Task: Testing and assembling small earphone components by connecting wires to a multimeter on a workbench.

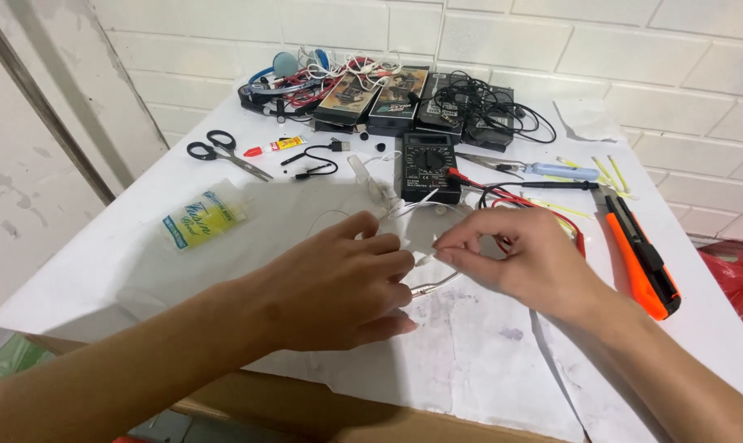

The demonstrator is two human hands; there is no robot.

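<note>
White brick walls back a paper-covered desk (pixel 486 361). Both hands meet at its middle: the left hand (pixel 339 283) has its fingers curled together over a thin white wire (pixel 425 261), and the right hand (pixel 519 254) pinches the same wire between thumb and forefinger. Just behind them lies a black multimeter (pixel 427 164); an orange utility knife (pixel 644 258) lies to the right, scissors (pixel 224 152) far left.
</note>
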